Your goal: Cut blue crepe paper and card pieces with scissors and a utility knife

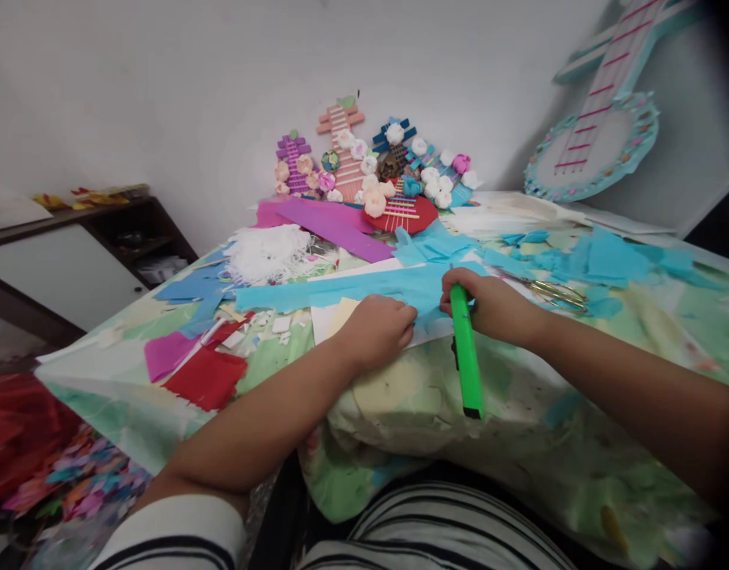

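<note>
A long strip of light blue crepe paper (281, 296) runs across a white sheet (321, 324) on the table. My left hand (378, 331) rests closed at the front edge of the strip; its fingertips are curled under and whatever they hold is hidden. My right hand (488, 303) is wrapped round a bright green cutter (469, 364), whose black end points toward me. The cutter's far end is at the blue paper, and its tip is hidden by my fingers. Just right of my right hand lie scissors with gold handles (557, 294).
White shredded strings (269, 253), red fabric pieces (206, 378) and white scraps lie at the left. Purple paper (334, 228) lies behind the strip, before small decorated guitars (343, 158). Blue scraps (613, 257) spread rightward, below a large guitar model (595, 146).
</note>
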`<control>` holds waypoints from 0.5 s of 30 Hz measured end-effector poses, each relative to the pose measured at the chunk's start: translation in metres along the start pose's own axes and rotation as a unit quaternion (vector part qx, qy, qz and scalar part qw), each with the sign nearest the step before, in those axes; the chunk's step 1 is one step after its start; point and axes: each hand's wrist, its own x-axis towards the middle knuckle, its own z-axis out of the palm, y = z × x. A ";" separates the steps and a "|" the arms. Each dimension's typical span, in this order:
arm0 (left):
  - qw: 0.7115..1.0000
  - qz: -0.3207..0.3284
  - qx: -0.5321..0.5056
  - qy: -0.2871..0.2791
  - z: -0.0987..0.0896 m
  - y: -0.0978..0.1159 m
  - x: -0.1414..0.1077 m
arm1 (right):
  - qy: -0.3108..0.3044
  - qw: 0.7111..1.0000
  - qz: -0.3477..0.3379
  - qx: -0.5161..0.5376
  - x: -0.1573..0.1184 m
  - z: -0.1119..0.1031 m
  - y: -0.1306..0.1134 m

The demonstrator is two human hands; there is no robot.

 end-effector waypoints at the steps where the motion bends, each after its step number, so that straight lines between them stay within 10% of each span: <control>1: 1.000 -0.005 0.004 0.003 0.000 0.000 0.000 | 0.006 1.000 -0.006 -0.012 0.001 -0.002 -0.001; 15: 0.995 -0.049 -0.011 0.084 0.000 -0.003 -0.003 | 0.027 0.999 0.024 0.035 -0.002 -0.013 -0.003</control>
